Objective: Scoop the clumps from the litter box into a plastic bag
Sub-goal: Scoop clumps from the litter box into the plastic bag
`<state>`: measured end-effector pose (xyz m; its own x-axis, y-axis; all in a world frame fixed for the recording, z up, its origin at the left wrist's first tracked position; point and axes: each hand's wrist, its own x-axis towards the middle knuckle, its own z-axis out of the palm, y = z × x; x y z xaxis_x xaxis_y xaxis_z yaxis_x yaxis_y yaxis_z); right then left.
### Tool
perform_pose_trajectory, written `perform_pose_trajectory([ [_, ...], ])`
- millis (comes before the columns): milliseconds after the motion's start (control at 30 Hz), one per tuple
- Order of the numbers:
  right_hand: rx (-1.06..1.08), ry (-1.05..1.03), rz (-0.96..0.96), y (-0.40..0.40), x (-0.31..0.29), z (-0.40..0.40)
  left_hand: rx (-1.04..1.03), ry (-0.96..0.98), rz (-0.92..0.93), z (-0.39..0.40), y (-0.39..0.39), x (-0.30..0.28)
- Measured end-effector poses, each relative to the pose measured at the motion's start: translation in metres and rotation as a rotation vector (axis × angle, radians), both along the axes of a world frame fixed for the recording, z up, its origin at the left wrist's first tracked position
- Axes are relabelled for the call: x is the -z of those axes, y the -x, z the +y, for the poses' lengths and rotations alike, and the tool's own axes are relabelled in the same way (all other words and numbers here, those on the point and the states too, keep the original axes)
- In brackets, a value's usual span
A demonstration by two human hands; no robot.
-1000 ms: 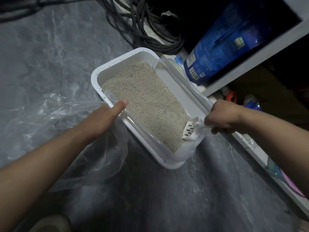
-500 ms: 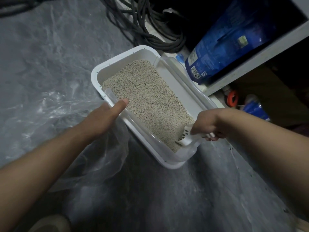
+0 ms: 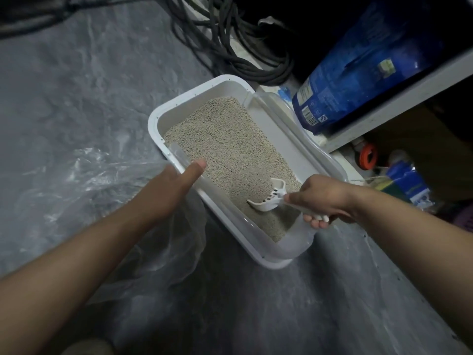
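Observation:
A white litter box (image 3: 179,99) full of beige litter (image 3: 230,144) lies on the grey floor. My left hand (image 3: 163,190) grips its near-left rim, thumb lying over the clear edge guard, fingers hidden below. A clear plastic bag (image 3: 89,188) is spread on the floor under and to the left of that hand. My right hand (image 3: 322,198) grips the handle of a white slotted scoop (image 3: 268,201). The scoop's blade rests in the litter near the box's near end. No clumps stand out in the litter.
Coiled black cables (image 3: 230,47) lie beyond the box. A blue bag (image 3: 358,73) stands on a white shelf (image 3: 409,90) at the right. Below the shelf are an orange item (image 3: 368,157) and a blue pack (image 3: 407,183). Grey floor (image 3: 281,303) extends in front.
My right hand has moved left over the box's near corner, carrying the scoop from the corner edge into the litter. The left hand keeps its hold on the rim.

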<state>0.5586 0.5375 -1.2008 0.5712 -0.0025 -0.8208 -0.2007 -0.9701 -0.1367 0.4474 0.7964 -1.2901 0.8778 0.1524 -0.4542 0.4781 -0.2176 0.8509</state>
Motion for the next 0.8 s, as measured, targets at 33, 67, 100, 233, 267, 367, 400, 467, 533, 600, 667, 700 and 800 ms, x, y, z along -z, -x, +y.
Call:
perform_pose_trajectory([
  [33, 0.034, -0.026, 0.017, 0.000, 0.005, 0.002, 0.008, -0.007, 0.000, 0.000, 0.000, 0.000],
  [67, 0.049, -0.045, 0.036, 0.000, 0.010, 0.003, 0.012, -0.013, 0.007, 0.001, -0.001, 0.000],
  [100, 0.043, -0.046, 0.048, -0.001, 0.013, 0.004, 0.014, -0.014, 0.010, 0.001, -0.001, 0.001],
  [233, -0.021, 0.010, 0.013, -0.004, 0.023, 0.013, 0.014, -0.009, 0.017, 0.003, -0.002, 0.004],
  [267, -0.024, 0.006, 0.003, -0.004, 0.026, 0.016, 0.017, -0.008, 0.024, 0.004, -0.002, 0.004],
  [367, -0.004, -0.021, -0.020, -0.004, 0.037, 0.027, 0.010, -0.004, 0.048, 0.005, -0.002, 0.005],
  [400, 0.005, -0.036, -0.024, -0.004, 0.040, 0.031, 0.003, 0.007, 0.049, 0.005, -0.002, 0.005],
  [467, 0.031, -0.073, -0.022, -0.007, 0.047, 0.039, -0.001, 0.015, 0.030, 0.004, -0.002, 0.004],
  [533, 0.062, -0.113, -0.020, -0.010, 0.053, 0.048, 0.005, 0.018, 0.019, 0.003, -0.003, 0.001],
  [600, 0.074, -0.147, -0.017, -0.014, 0.058, 0.058, 0.007, 0.006, -0.007, 0.002, -0.003, -0.002],
  [667, 0.107, -0.188, 0.014, -0.018, 0.062, 0.070, 0.010, -0.004, -0.046, 0.001, -0.003, -0.006],
  [700, 0.141, -0.212, 0.045, -0.019, 0.063, 0.076, 0.010, -0.008, -0.056, 0.001, -0.003, -0.006],
  [800, 0.217, -0.238, 0.109, -0.020, 0.064, 0.094, -0.019, 0.031, -0.050, 0.003, 0.001, -0.001],
])
